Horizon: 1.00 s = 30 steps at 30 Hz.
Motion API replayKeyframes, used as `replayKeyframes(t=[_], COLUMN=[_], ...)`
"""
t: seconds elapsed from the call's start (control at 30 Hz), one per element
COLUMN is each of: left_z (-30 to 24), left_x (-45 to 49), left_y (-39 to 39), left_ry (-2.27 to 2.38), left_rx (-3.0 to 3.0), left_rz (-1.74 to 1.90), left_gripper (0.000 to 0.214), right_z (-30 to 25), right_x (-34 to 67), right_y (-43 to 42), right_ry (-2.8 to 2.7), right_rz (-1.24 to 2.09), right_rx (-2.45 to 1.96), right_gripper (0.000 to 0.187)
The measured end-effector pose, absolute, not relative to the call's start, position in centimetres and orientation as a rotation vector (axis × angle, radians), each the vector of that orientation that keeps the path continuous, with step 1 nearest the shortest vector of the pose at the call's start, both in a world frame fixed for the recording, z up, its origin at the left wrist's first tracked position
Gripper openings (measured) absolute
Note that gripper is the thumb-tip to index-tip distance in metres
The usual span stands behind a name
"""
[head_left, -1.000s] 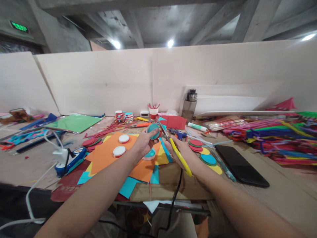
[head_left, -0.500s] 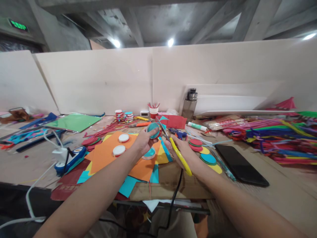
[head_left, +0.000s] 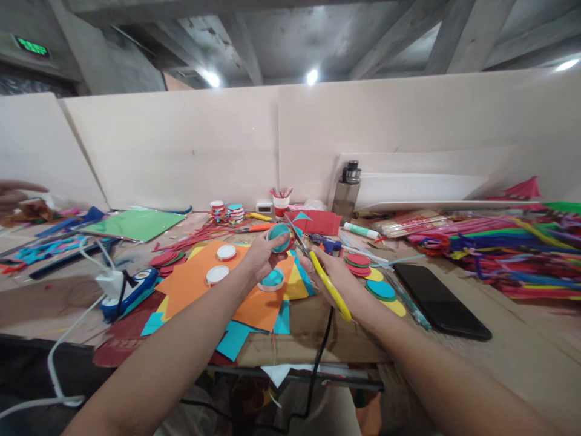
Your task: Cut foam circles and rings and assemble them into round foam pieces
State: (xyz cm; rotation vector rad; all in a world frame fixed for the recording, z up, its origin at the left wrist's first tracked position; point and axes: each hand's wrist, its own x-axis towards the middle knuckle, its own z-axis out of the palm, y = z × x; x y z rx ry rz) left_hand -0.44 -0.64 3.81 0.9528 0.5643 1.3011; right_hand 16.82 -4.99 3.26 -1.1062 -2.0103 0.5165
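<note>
One teal-faced disc (head_left: 280,239) is pinched in the left hand (head_left: 264,253) over orange paper (head_left: 193,275), partly hidden from me by the left forearm (head_left: 190,330); the right hand (head_left: 330,272) grips scissors (head_left: 330,284) just beside; phone (head_left: 442,301) right, bottle (head_left: 347,194) far.

3 ceiling lamps (head_left: 312,77) glaring | ceiling (head_left: 290,45) dim | shadows soft | edges stretched | details soft

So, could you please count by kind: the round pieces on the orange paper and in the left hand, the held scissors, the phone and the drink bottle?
White-topped round pieces on the orange paper: 2
Blue-topped round piece on the paper: 1
Blue-faced round piece in the left hand: 1
Scissors: 1
Phone: 1
Drink bottle: 1
Total: 7
</note>
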Motion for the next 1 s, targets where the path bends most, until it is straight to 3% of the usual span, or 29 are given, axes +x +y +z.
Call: replayKeyframes(t=[1.0], left_z=[3.51], left_x=[-0.21], left_y=[-0.48], left_ry=[0.575], left_rx=[0.88], left_rz=[1.289], left_gripper=[0.033], right_z=[2.96], right_x=[16.88], right_y=[-4.75], right_ry=[-2.044], right_rz=[0.383], right_rx=[-1.123], right_gripper=[0.031])
